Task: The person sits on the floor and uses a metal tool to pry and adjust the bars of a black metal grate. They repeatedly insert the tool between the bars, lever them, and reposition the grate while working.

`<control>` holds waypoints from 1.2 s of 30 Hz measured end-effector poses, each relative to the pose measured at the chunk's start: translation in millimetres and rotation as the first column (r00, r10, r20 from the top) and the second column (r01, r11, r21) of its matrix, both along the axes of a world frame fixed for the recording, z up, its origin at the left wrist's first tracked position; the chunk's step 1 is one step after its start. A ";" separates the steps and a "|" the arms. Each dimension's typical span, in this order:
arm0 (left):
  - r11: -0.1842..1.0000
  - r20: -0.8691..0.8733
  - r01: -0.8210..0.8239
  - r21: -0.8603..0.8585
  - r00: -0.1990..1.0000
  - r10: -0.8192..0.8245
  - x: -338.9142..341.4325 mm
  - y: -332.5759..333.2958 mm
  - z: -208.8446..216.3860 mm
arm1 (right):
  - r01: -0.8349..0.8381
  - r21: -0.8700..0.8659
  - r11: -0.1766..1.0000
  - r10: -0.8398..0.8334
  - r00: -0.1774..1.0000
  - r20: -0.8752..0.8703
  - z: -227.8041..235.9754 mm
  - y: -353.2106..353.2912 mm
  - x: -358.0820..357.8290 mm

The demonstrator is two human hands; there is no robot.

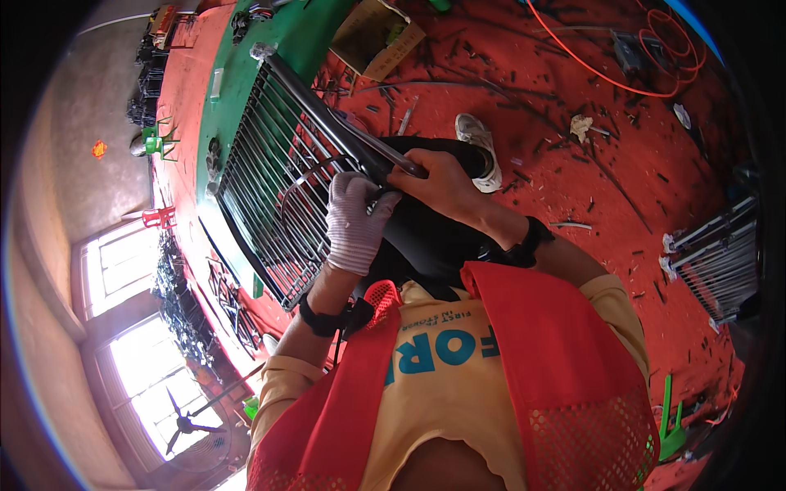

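Observation:
A dark metal rack [260, 155] with several parallel bars lies slanted across my lap and the green tabletop. Along its near side runs a thick dark tube [309, 100], whose far end is wrapped in clear film. My right hand [442, 190], bare, is closed around the end of a slim grey metal tube [395, 155] beside that thick one. In a striped white glove, my left hand [354, 222] is closed at the rack's corner, thumb and fingers pinched together. A small dark piece shows by its fingertips, too little to name. A curved strip [315, 169] arches over the bars beside it.
An open cardboard box [377, 41] stands beyond the green table [221, 82]. Black scraps litter the red floor [540, 188], with an orange hose [573, 69] at the far right. Another barred rack [716, 266] is at the right. A fan [187, 424] stands lower left.

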State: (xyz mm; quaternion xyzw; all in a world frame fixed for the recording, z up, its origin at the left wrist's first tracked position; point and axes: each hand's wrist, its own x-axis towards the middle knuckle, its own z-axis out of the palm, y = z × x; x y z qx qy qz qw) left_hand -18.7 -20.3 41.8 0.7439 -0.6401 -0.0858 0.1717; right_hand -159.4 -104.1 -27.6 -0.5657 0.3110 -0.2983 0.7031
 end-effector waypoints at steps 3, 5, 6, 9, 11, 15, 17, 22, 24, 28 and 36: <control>0.998 0.022 0.023 -0.055 1.000 -0.022 -1.9 3.3 0.4 | -0.063 -0.033 0.997 0.062 0.998 -0.026 -4.3 -1.5 -1.1; 0.998 -0.082 0.006 -0.070 0.997 -0.012 -3.8 4.3 3.9 | -0.097 -0.046 0.994 0.098 0.995 0.014 -7.0 -4.6 -2.4; 0.997 -0.138 -0.003 -0.074 0.990 -0.007 -5.0 4.7 6.2 | -0.099 -0.048 0.994 0.102 0.993 0.063 -7.9 -6.0 -3.0; 0.996 -0.228 -0.081 -0.050 0.971 0.067 -4.7 4.9 15.4 | -0.157 0.106 0.982 0.144 0.982 0.120 -11.6 -12.5 -8.3; 0.998 -0.195 -0.051 -0.024 0.980 0.045 -3.5 4.3 19.6 | -0.216 0.289 0.933 0.179 0.972 0.151 -12.9 -13.8 -11.2; 0.995 -0.050 0.063 -0.073 0.997 -0.067 -2.2 6.2 22.3 | -0.200 0.298 0.933 0.142 0.969 0.203 -9.8 -10.3 -11.8; 0.995 -0.051 0.051 -0.091 0.997 -0.055 -3.0 9.2 21.1 | -0.197 0.338 0.920 0.133 0.970 0.204 -5.8 -9.4 -13.0; 0.997 -0.090 -0.009 -0.081 0.996 0.002 -6.6 22.1 17.3 | -0.251 0.377 0.892 0.151 0.950 0.275 3.9 0.2 -23.8; 0.997 -0.094 -0.004 -0.083 0.996 -0.003 -5.5 24.8 14.9 | -0.239 0.351 0.905 0.133 0.945 0.300 3.5 5.6 -24.7; 0.997 -0.135 -0.023 -0.077 0.991 0.013 -5.6 27.9 11.9 | -0.209 0.273 0.939 0.108 0.933 0.344 -2.4 12.1 -21.2; 0.999 -0.192 -0.051 -0.010 0.980 0.048 -10.6 21.5 29.6 | -0.216 0.263 0.940 0.117 0.930 0.348 0.9 6.1 -27.6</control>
